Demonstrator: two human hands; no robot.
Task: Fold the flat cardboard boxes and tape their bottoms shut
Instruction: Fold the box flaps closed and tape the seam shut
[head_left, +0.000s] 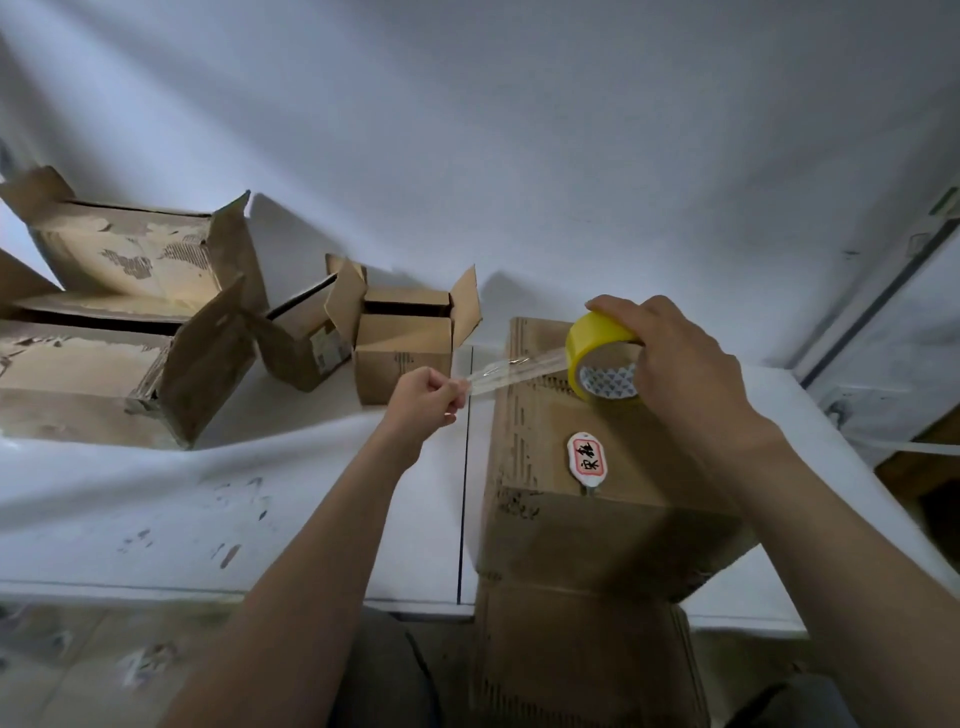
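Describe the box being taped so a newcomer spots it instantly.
Go to the right end of the white table. The box there sits under the yellow tape roll; unlike the open-flapped boxes at left, its top face is closed and bears a red-bordered white oval.

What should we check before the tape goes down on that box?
1. Free end: left hand pinches the tape strip: ok.
2. Roll: right hand grips the tape roll: ok.
3. Strip stretched between the hands: ok.
4. Top flaps of the box lie closed and flat: ok.
5. Strip lined up over the seam: cannot tell, seam not visible.
6. Top face free of loose items: not ok, white tag lies on it, possibly in the tape path.
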